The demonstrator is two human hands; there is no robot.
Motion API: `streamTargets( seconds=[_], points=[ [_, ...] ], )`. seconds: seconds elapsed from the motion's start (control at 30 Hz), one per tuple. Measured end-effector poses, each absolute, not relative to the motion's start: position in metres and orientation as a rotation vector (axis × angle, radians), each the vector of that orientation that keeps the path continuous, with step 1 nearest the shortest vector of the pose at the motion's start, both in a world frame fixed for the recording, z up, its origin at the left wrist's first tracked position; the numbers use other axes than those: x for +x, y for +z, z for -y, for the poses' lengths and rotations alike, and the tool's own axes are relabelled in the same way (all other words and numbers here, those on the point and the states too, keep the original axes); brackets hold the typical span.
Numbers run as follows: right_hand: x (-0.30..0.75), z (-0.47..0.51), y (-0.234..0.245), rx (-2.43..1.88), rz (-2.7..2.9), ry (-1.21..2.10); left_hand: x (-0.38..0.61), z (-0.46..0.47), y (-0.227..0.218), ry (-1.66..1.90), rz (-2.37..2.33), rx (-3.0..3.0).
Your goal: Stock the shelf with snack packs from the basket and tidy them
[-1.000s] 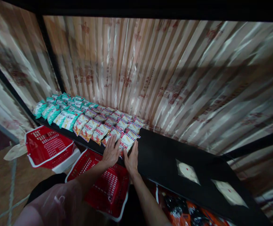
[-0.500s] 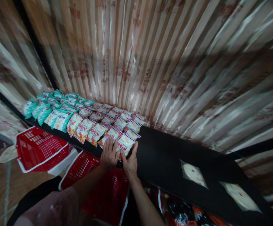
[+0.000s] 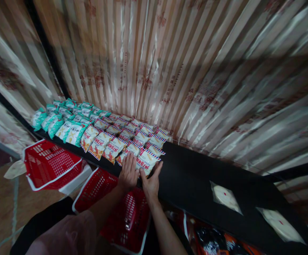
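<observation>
Two red baskets are below the front edge of the black shelf (image 3: 185, 173). The left basket (image 3: 60, 150) has a white rim and pierced walls, and a white object (image 3: 75, 180) is just under it. The nearer basket (image 3: 102, 179) is partly hidden by the forearms; its pierced red wall is seen between them. Under the right part of the shelf, beside a white edge (image 3: 185, 225), there are black and orange packages (image 3: 210, 241); I cannot tell what holds them.

On the shelf, turquoise-and-white packets (image 3: 74, 134) fill the left end in rows. Next to them lie the striped-edge packets (image 3: 112, 148), also in rows. The front right packet (image 3: 147, 161) of this group lies near the front edge. The left hand (image 3: 128, 173) touches the front row there, its grip open, with fingers straight. The right hand (image 3: 151, 180) is at the lower right side of the same packet, thumb and fingers apart.

Farther right, two clear pouches (image 3: 226, 197) with pale round contents lie flat. Behind is a pleated, shiny curtain (image 3: 148, 63); the floor (image 3: 0, 212) is brown with pale lines.
</observation>
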State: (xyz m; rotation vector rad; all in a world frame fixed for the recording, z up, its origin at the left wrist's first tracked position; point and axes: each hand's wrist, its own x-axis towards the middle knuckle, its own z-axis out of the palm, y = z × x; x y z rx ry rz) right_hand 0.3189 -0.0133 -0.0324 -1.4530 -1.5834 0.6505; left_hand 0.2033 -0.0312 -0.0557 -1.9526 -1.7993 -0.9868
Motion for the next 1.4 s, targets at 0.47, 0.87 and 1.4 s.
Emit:
streamTargets(
  seconds=[0.47,0.87,1.4],
  points=[
    [0.317,0.013,-0.037,-1.589,1.548,0.684,0.202,0.032,-0.06,-1.074,1.813,-1.965],
    [0.318,0.021,-0.025,-1.555,1.544,0.732,0.201,0.034,-0.054,-1.102,1.792,-1.935],
    [0.315,0.015,-0.028,-1.608,1.596,0.72,0.198,0.031,-0.057,-1.027,1.748,-2.018]
  ],
)
